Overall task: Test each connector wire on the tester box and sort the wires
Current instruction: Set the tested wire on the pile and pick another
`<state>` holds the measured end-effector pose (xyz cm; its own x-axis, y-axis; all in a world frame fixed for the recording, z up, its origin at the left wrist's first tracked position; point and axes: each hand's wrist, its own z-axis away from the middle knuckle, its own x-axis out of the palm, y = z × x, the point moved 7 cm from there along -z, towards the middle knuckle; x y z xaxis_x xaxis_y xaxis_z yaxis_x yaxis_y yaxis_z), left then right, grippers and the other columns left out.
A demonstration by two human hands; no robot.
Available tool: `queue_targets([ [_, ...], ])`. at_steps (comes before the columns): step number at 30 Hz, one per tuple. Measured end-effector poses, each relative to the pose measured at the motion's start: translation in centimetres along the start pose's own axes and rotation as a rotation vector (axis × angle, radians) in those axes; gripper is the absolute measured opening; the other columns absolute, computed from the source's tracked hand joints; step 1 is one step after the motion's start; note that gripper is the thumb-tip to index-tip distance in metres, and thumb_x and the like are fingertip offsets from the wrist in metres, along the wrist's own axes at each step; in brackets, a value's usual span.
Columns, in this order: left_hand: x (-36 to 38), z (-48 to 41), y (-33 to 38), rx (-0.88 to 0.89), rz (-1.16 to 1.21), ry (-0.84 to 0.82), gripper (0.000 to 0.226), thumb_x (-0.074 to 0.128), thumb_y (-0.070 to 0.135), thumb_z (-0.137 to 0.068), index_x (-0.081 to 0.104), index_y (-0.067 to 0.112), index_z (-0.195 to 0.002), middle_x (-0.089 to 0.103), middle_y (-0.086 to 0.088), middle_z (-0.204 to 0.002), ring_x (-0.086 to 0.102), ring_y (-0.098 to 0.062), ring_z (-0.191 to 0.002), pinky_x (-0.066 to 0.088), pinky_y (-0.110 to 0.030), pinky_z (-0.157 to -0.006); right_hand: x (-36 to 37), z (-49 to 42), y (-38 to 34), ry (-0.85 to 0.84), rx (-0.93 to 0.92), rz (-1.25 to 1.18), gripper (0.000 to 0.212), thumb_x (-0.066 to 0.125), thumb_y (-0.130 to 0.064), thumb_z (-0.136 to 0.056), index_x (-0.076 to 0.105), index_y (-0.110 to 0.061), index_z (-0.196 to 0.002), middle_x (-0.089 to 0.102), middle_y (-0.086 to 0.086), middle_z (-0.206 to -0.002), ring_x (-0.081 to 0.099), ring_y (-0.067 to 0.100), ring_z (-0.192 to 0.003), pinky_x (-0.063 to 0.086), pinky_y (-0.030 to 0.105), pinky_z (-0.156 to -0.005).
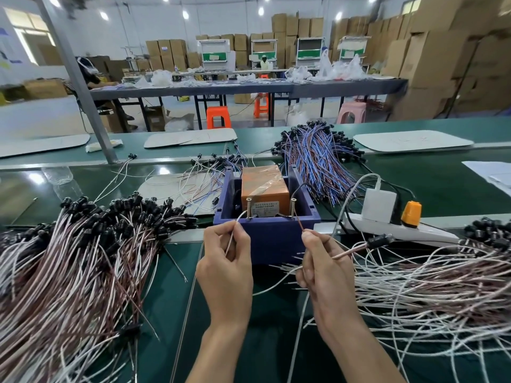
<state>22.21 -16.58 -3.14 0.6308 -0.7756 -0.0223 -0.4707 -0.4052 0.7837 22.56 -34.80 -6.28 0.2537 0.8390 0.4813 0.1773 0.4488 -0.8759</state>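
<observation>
Left hand [225, 268] pinches a white lead [240, 217], right hand [322, 268] a brown lead [299, 223], at 2 screws [248, 207] on the tester box [272, 236].

left hand [225, 262], right hand [325, 268], pinching wire leads [300, 224]

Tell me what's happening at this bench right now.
A person is mid-test at the blue tester box. The left hand pinches a white lead up to the left screw, and the right hand pinches a brown lead at the right screw. A left pile and a right pile of similar wires flank the box.
</observation>
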Motion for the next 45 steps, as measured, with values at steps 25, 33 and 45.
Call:
queue_targets([
  [25, 0.1, 0.1, 0.0, 0.007, -0.006, -0.027, 0.015, 0.055, 0.046, -0.094, 0.052, 0.034, -0.087, 0.054, 0.013, -0.059, 0.045, -0.011, -0.047, 0.035, -0.019, -0.046, 0.1, 0.2, -0.2, -0.024, 0.014, 0.076, 0.013, 0.063, -0.021, -0.098, 0.065, -0.008, -0.098, 0.041, 0.001, -0.048, 0.036, 0.010, -0.040, 0.039, 0.023, -0.042],
  [33, 0.0, 0.0, 0.0, -0.012, 0.037, -0.026, 0.012, 0.057, 0.042, -0.096, 0.053, 0.033, -0.088, 0.053, 0.017, -0.057, 0.045, -0.008, -0.047, 0.032, -0.011, -0.047, 0.1, 0.1, -0.2, -0.037, 0.011, 0.045, 0.012, 0.062, -0.021, -0.098, 0.065, -0.009, -0.096, 0.041, 0.002, -0.050, 0.035, 0.011, -0.040, 0.038, 0.023, -0.041],
  [45, -3.7, -0.3, -1.5, -0.084, -0.257, 0.242, 0.045, 0.043, 0.015, -0.098, 0.041, 0.001, -0.141, 0.039, -0.026, -0.140, 0.036, -0.034, -0.132, 0.026, -0.040, -0.111, -1.2, 2.7, -1.2, -0.032, -0.065, 0.271, 0.043, 0.034, -0.047, -0.105, 0.074, -0.034, -0.096, 0.071, -0.003, -0.089, 0.050, 0.013, -0.051, 0.048, 0.028, -0.058],
])
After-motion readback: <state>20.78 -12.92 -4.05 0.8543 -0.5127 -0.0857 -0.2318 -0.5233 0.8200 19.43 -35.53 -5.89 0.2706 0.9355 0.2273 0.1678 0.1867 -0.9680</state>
